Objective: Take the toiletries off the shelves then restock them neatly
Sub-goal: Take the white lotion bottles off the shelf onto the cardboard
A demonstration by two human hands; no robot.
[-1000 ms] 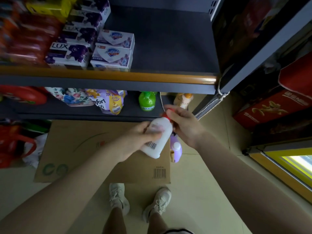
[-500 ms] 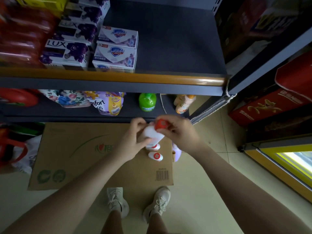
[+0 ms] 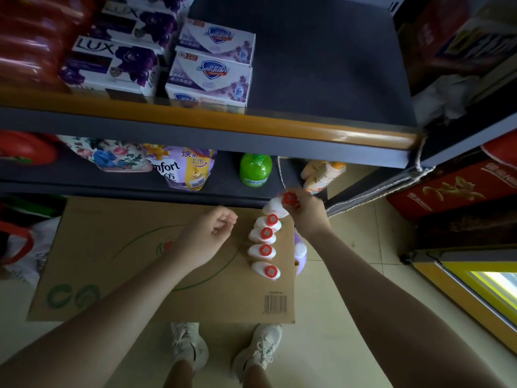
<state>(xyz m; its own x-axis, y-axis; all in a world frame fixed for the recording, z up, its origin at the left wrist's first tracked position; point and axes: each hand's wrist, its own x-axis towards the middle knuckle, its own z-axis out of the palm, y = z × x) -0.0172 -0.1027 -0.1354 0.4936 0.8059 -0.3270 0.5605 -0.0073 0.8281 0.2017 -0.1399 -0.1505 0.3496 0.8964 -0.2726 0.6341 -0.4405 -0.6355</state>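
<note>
Both bare forearms are extended forward and downward. The left hand (image 3: 208, 236) is held loosely curled, palm turned inward, with nothing gripped. The right hand (image 3: 303, 212) is reached further forward, its fingers (image 3: 291, 203) closed around the red cap of a white plastic bottle (image 3: 272, 207).

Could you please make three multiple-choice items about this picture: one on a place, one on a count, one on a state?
1. Where does the row of white bottles stand?
A. on the cardboard box
B. on the upper shelf
C. on the bare floor

2. How many red-capped bottles stand in that row, apart from the held one?
A. two
B. four
C. six

3. What is the right hand doing?
A. hanging idle
B. pressing the box
C. holding a red-capped bottle

Key: 1 A, they sit on its flat top; 2 B, four red caps show; 3 C, fingers curl around its cap, while the left hand holds nothing.
</note>
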